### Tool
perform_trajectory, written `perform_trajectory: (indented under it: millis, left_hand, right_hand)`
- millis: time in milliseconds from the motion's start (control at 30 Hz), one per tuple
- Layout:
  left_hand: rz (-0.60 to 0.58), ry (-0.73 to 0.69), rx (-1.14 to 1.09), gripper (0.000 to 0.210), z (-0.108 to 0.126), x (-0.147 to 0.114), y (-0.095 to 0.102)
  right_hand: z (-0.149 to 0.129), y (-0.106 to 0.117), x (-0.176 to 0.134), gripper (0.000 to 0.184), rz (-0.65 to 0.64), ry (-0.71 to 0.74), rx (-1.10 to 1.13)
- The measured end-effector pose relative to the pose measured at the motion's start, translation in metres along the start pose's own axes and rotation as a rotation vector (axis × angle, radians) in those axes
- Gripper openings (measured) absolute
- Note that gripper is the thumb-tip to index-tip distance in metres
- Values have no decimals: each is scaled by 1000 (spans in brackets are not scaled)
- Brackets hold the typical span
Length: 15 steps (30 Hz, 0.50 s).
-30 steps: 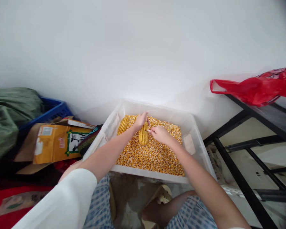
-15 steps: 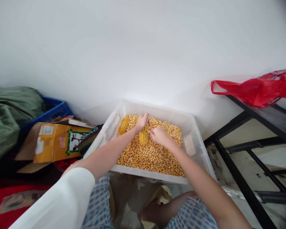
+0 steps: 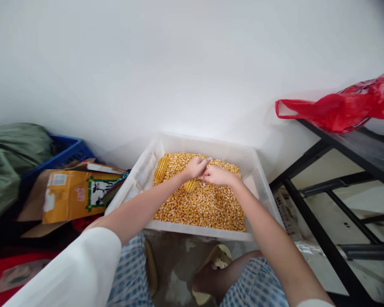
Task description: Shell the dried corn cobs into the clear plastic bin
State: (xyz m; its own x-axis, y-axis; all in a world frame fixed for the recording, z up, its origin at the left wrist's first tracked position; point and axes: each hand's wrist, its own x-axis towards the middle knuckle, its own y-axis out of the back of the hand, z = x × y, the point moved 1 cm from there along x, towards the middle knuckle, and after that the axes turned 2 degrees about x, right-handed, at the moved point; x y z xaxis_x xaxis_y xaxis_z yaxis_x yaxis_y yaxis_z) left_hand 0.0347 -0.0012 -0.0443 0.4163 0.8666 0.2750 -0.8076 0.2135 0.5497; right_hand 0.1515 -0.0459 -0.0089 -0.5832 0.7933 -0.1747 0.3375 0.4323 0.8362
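Observation:
My left hand [image 3: 196, 167] is closed around a yellow ear of corn [image 3: 191, 185], whose lower end shows beneath it. Against the upper part of that ear, my right hand [image 3: 216, 175] has its fingers curled in, touching the left hand; its fingertips are hidden. Both hands are above a bed of loose corn kernels [image 3: 198, 209] in a whitish plastic bin [image 3: 252, 234]. Another ear of corn [image 3: 161, 169] lies on the kernels by the bin's left wall.
A yellow cardboard box [image 3: 72, 194] and a blue crate [image 3: 73, 147] with green cloth [image 3: 16, 149] stand to the left. On the right is a black metal frame [image 3: 313, 217] carrying a red plastic bag [image 3: 336, 111]. A white wall [image 3: 192, 76] rises behind the bin.
My hands have come together over the ear of corn, covering more of it. Its visible lower end now tilts to the left. The view has shifted slightly.

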Motion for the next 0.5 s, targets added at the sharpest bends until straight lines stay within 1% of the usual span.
perform_trajectory:
  millis: [133, 267, 333, 400, 433, 467, 500]
  left_hand:
    - [-55, -47, 41, 49, 4, -2, -1]
    - [-67, -47, 35, 49, 9, -5, -4]
    - [-55, -46, 27, 50, 12, -5, -3]
    - [-26, -42, 24, 51, 13, -2, 1]
    - [-7, -32, 20, 52, 12, -1, 4]
    - [20, -14, 12, 53, 10, 1, 8]
    - [52, 9, -7, 53, 7, 4, 13]
  right_hand:
    - [5, 4, -1, 18, -38, -46, 80]
    - [3, 3, -3, 19, -73, -73, 123]
    - [-1, -5, -2, 18, -175, -60, 103]
    - [-6, -15, 0, 17, -337, -60, 34]
    - [-8, -18, 1, 17, -371, -66, -10]
    - [-10, -20, 2, 19, -354, -59, -34]
    - [-11, -20, 3, 20, -298, -34, -35]
